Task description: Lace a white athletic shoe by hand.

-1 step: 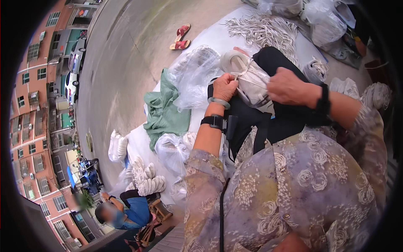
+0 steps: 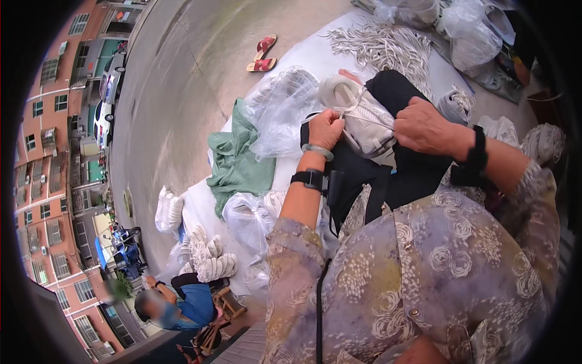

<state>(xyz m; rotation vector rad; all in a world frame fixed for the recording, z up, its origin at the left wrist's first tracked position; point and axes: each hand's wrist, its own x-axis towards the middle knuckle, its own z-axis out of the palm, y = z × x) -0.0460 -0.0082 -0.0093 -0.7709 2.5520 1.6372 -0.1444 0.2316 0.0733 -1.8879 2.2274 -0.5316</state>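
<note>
Seated person in a blue top (image 2: 182, 303), lower left, beside a wooden stool (image 2: 227, 301); apart from the work.
Stacks of pale shoe soles (image 2: 209, 258) and a bagged batch of white pieces (image 2: 167, 209), at the near left edge of the white-covered worktop (image 2: 303, 57).
Green cloth (image 2: 236, 161), crumpled on the worktop, left of centre.
Clear plastic bag (image 2: 282, 112), puffed up, just beside the left hand; second clear bag (image 2: 248, 218) lower down, near the left forearm.
Pair of red sandals (image 2: 262, 53), on the pavement beyond the worktop, well apart.
Left hand (image 2: 325, 128), bangle and black wrist device on the wrist: fingers curled closed around the heel end of the light grey shoe (image 2: 361, 118), seemingly to steady it.
Light grey shoe: centre, resting on a black cloth (image 2: 412, 173) over the lap, opening turned toward the far side; held between both hands.
Right hand (image 2: 427, 127), black band on the wrist: fingers pinched on a white lace (image 2: 370, 118) drawn taut across the shoe, seemingly for threading or tightening.
Heap of white laces (image 2: 388, 45), spread on the worktop behind the shoe.
More clear bags (image 2: 470, 33), upper right; another pale shoe (image 2: 454, 103) just right of the right hand.
Obstruction: plastic bag crowding the left hand; the person's floral sleeves covering the near foreground.
</note>
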